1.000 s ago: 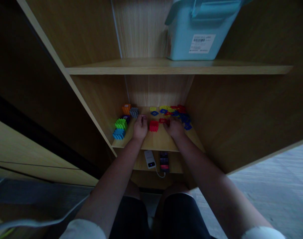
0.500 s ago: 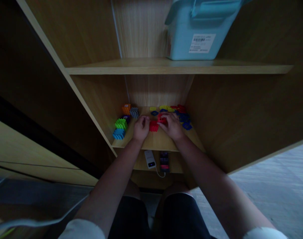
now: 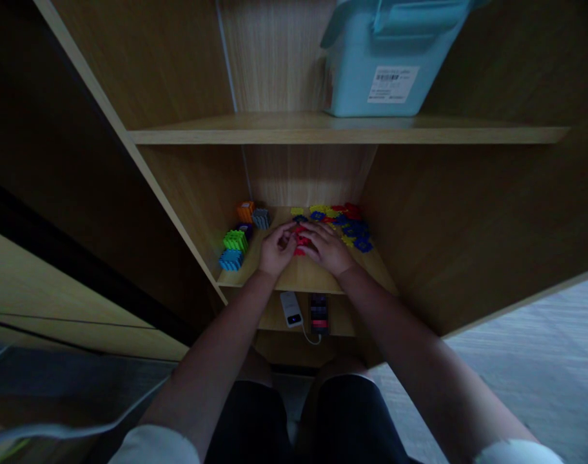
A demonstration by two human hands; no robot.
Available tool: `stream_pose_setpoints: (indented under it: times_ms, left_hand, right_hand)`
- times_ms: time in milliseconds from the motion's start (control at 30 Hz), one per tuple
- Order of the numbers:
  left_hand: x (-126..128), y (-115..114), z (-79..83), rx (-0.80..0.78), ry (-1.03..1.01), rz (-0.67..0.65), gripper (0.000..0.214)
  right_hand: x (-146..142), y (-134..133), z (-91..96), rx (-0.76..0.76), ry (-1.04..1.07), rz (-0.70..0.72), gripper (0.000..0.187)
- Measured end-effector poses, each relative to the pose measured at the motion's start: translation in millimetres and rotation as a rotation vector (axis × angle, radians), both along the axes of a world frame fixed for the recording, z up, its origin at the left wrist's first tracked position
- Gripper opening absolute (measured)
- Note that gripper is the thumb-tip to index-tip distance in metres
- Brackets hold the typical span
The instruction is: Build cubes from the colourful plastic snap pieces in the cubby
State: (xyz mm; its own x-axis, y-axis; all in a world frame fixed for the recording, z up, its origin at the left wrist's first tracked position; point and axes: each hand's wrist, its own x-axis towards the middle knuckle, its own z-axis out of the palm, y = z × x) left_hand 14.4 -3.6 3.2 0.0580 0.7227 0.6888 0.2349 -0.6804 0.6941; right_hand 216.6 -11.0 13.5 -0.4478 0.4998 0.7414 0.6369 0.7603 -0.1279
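Note:
Both hands meet over a stack of red interlocking plastic pieces (image 3: 301,240) near the middle of the lower shelf. My left hand (image 3: 277,250) curls against its left side, thumb and fingers closed on the red pieces. From the right, my right hand (image 3: 329,248) grips the same stack, its fingers bent over the top. Much of the stack is hidden by the fingers. Behind and right of my right hand lie loose blue pieces (image 3: 354,229), with yellow pieces (image 3: 318,209) and more red pieces (image 3: 351,211) around them.
Along the left side stand sorted stacks: orange (image 3: 245,210), grey (image 3: 261,219), green (image 3: 235,240) and light blue (image 3: 231,260). A power bank (image 3: 291,308) and a phone (image 3: 319,313), joined by a cable, lie below. Overhead, a teal bin (image 3: 352,84) stands on the upper shelf (image 3: 274,136).
My right hand has moved left with a red piece, bringing it onto the red stack. My left hand has shifted slightly right and closed in on the stack.

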Motion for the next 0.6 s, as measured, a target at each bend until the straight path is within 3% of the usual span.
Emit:
stream_pose_setpoints:
  times_ms: [267, 600]
  left_hand:
    - [0.0, -1.4, 1.5, -0.024, -0.05, 0.046, 0.028]
    - [3.7, 1.2, -0.7, -0.037, -0.092, -0.005, 0.018]
  right_hand:
    - [1.8, 2.7, -4.7, -0.013, 0.112, -0.053, 0.021]
    - [9.7, 7.4, -3.8, -0.128, 0.279, 0.003, 0.02]
